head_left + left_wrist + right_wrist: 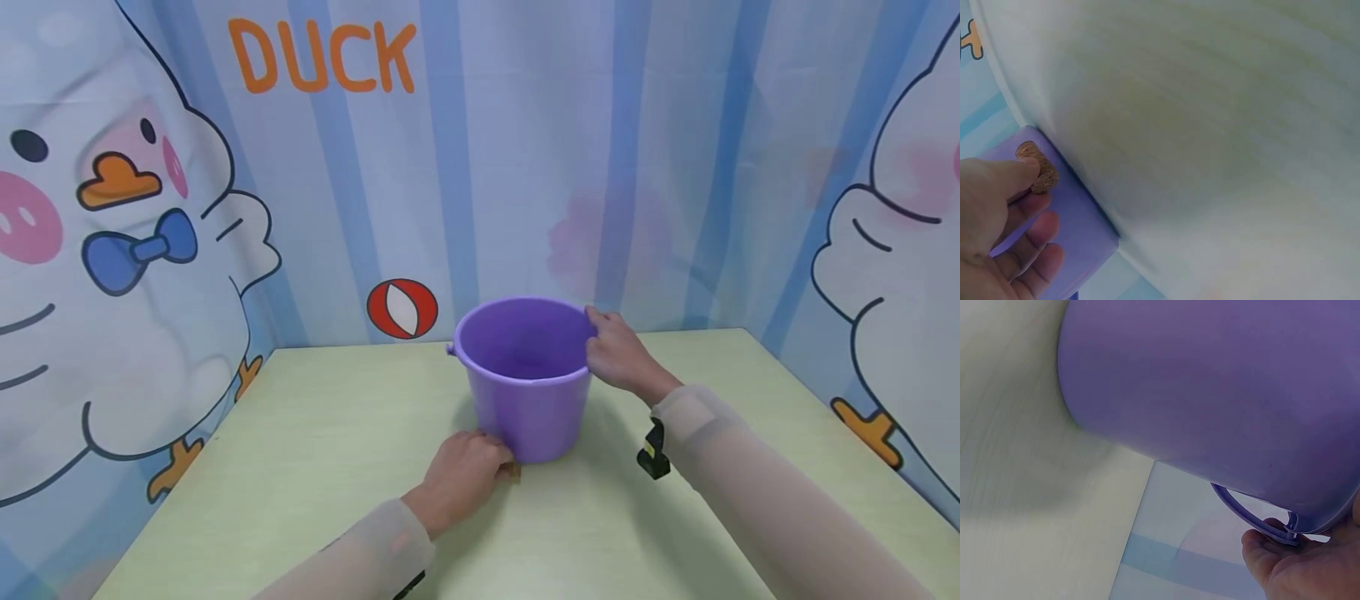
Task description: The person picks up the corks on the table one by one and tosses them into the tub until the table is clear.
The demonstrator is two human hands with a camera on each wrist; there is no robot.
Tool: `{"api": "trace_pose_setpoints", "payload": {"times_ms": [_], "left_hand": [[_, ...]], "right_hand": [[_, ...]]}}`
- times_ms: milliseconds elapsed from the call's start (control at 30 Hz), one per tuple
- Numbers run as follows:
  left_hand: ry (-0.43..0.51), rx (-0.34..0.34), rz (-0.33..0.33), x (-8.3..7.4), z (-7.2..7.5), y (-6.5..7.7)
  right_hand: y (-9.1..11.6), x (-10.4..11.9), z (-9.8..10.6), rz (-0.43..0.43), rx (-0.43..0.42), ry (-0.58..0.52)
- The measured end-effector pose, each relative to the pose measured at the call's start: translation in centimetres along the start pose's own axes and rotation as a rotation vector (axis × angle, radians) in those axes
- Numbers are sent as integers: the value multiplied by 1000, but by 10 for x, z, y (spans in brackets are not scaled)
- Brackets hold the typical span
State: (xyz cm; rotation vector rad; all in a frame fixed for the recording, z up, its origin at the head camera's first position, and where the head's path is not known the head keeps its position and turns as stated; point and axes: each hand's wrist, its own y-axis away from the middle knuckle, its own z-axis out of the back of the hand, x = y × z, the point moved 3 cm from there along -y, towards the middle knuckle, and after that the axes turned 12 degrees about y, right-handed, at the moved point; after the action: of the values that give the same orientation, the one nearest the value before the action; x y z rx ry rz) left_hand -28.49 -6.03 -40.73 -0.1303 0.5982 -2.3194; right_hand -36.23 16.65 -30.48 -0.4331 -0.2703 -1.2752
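Note:
A purple plastic bucket [528,408] stands upright on the table. My right hand [624,354] grips its right rim, near the spot where the purple handle [1247,515] joins the bucket in the right wrist view. Low beside the bucket's front left, my left hand [467,475] pinches a brown cork [1038,167] between thumb and fingers. Only a sliver of that cork shows from the head camera. The other left fingers are loosely bent, as the left wrist view shows. The bucket's inner bottom lies in shade.
The pale yellow-green table [337,417] reaches back to a curtain-like backdrop [510,167] with blue stripes, printed ducks and a red ball. A small black device [655,454] hangs at the right wrist below the sleeve.

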Motion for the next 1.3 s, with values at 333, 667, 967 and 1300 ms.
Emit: {"api": "trace_pose_setpoints", "payload": {"times_ms": [333, 667, 967, 1300], "left_hand": [[59, -42, -21, 1, 15, 2], [67, -98, -74, -3, 35, 0], [65, -130, -94, -3, 48, 0], [45, -170, -142, -11, 60, -3]], "right_hand": [[-1, -1, -1, 6, -17, 14], [-1, -1, -1, 5, 4, -2], [-1, -2, -1, 4, -5, 7], [-1, 0, 0, -1, -11, 6]]}}
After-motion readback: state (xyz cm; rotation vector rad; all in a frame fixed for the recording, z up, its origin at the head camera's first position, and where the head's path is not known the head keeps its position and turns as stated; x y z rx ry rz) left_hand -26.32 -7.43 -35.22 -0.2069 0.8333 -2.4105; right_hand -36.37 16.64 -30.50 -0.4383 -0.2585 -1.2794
